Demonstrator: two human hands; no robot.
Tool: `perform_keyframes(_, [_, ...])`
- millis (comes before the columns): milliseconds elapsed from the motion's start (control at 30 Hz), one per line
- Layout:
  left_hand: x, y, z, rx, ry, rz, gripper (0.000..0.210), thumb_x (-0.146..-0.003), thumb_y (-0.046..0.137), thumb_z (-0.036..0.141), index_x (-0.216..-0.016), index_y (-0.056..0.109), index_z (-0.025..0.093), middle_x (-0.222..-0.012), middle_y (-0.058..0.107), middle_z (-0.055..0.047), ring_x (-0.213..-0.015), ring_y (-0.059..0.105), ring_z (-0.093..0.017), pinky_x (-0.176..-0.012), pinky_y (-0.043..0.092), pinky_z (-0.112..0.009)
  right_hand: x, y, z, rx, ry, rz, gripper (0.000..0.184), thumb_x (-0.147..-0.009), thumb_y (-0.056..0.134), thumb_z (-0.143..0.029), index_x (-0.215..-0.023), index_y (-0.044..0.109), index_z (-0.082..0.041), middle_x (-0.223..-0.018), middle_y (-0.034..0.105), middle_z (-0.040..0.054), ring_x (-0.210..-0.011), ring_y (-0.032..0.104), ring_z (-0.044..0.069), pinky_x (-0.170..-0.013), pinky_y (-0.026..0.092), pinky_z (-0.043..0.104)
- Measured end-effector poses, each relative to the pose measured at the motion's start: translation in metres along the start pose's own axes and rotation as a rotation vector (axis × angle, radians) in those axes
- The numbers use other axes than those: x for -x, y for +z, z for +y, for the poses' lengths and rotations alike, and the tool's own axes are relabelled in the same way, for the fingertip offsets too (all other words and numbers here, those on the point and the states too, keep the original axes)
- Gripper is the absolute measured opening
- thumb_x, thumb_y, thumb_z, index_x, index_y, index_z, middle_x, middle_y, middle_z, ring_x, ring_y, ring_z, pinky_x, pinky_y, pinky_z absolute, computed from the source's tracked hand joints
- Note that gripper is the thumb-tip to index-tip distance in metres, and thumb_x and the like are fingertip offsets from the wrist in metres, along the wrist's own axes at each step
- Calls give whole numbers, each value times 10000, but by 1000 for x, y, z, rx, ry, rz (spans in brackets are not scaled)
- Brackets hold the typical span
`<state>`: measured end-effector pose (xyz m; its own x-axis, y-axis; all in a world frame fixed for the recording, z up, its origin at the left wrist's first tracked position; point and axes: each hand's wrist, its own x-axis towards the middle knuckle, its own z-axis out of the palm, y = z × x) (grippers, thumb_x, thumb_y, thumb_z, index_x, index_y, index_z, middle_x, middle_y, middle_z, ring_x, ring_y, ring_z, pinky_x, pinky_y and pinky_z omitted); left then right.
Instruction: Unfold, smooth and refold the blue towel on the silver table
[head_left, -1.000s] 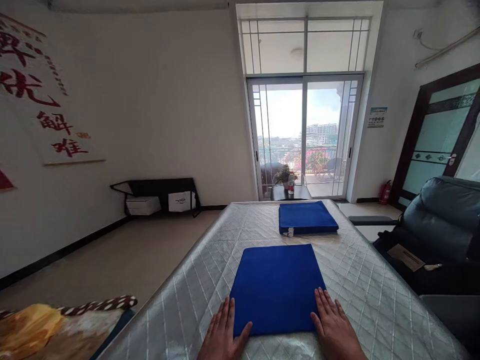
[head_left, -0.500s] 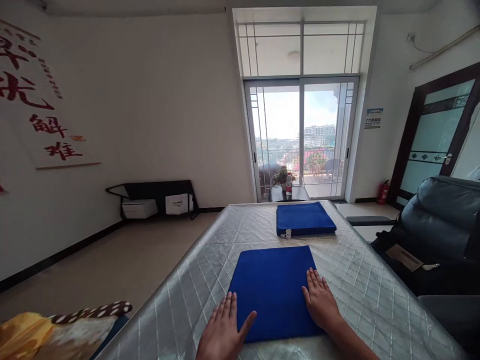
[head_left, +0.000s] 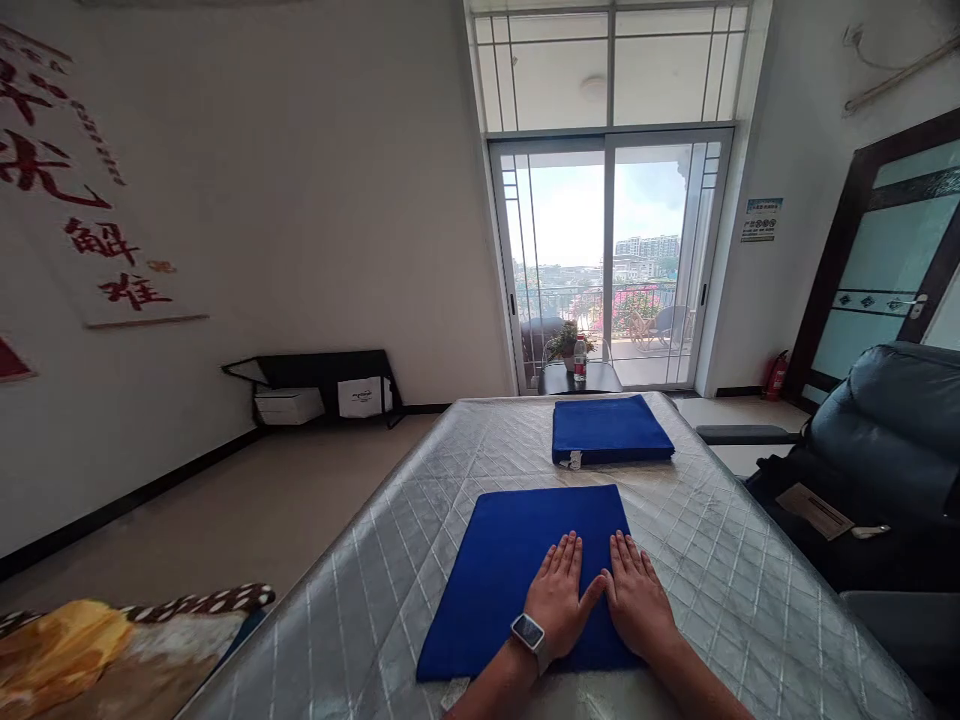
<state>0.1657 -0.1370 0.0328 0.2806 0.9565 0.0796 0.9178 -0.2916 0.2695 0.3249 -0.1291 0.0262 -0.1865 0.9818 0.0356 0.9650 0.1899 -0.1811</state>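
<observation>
A flat blue folded cloth lies on the silver quilted table cover in front of me. My left hand rests flat on its right half, fingers stretched forward, a watch on that wrist. Beside it my right hand lies flat along the cloth's right edge, its thumb close to the left thumb. Neither hand grips anything. Part of the cloth's near right area is hidden under my hands. A small white tag sticks out at the near left edge.
Farther back on the cover lies a thicker blue folded stack with a white tag. A dark armchair stands at the right. Past the far edge, a bottle stands on a small table. Yellow cloth lies low at the left.
My left hand has moved right, from the cloth's left edge to beside my right hand. The cloth's near left corner now reaches farther left. My right hand stays about where it was.
</observation>
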Motion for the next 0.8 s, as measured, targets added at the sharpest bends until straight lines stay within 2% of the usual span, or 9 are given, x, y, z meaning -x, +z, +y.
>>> perform_keyframes(167, [31,-29,-69,-92,-209,-8,874,-972,129,690,-1580,239,71,-1680,205,-137,-1558,164,-259,-1297,210,-456,0,1,0,-43,17,8,641,-1003,213,-352,-1588,234,-91,-1666,181,82,-1547,129,206,-1258,134,415])
perform_keyframes(267, [50,-33,-117,-134,-320,30,878,-979,120,682,-1577,230,49,-1675,197,-170,-1556,169,-273,-1285,197,-486,-1,2,0,-48,17,17,640,-1003,218,-355,-1588,241,-98,-1662,190,82,-1544,145,206,-1257,135,416])
perform_keyframes(367, [61,-28,-148,-133,-378,77,857,-984,169,674,-1572,253,56,-1671,216,-185,-1550,200,-271,-1268,232,-469,0,2,-1,-36,20,22,636,-1007,216,-352,-1584,251,-87,-1659,206,92,-1543,159,211,-1256,136,415])
perform_keyframes(467, [64,-23,-157,-122,-369,117,875,-977,200,686,-1563,269,40,-1664,242,-198,-1544,233,-272,-1261,255,-465,2,-1,-2,0,13,1,636,-1012,212,-351,-1582,240,-69,-1660,202,107,-1543,164,217,-1255,131,416])
perform_keyframes(600, [63,-25,-152,-130,-371,112,893,-967,170,699,-1560,281,40,-1660,261,-193,-1541,249,-268,-1268,233,-455,-4,-10,-3,46,-20,-36,637,-1014,211,-357,-1570,268,-52,-1654,225,128,-1542,177,241,-1252,122,459])
perform_keyframes(800, [65,-31,-148,-119,-371,102,860,-972,185,676,-1559,293,57,-1656,267,-190,-1536,260,-276,-1265,243,-477,-44,-26,-5,29,-44,14,634,-1025,178,-348,-1566,278,-33,-1649,247,140,-1544,169,232,-1246,134,438])
